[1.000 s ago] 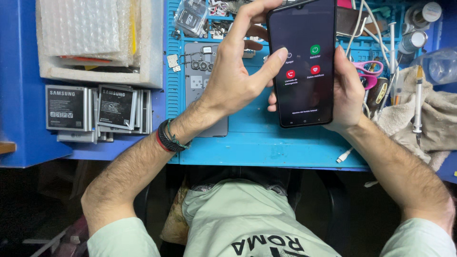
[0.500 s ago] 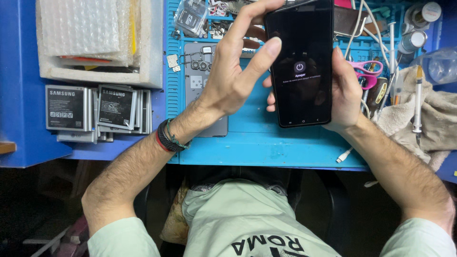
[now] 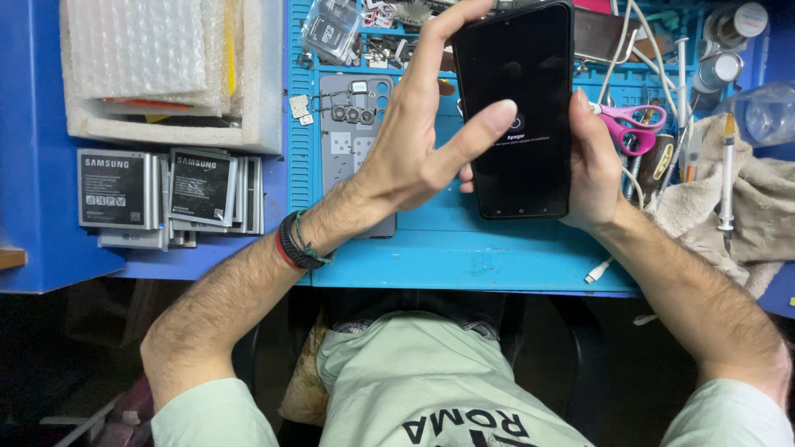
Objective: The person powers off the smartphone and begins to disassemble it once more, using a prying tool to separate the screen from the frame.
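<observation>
Phone held upright over the blue mat

Right hand point(image 3: 592, 170) grips the black phone point(image 3: 517, 108) – long axis near-to-far; left hand point(image 3: 414, 149), open, thumb touching the screen from the left.

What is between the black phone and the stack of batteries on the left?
In the head view, the left hand and a grey phone back cover on the blue mat lie between the black phone and batteries.

Phone point(image 3: 517, 108): glossy black glass front, smooth. Work mat point(image 3: 464, 248) under it: matt blue rubbery sheet, ribbed at 9 o'clock edge. Cloth point(image 3: 754, 207) at 3 o'clock: rough beige fabric. Bubble wrap point(image 3: 137, 45) at 10 o'clock: clear plastic. Scissors point(image 3: 633, 124) w/ shiny pink plastic handles.
</observation>
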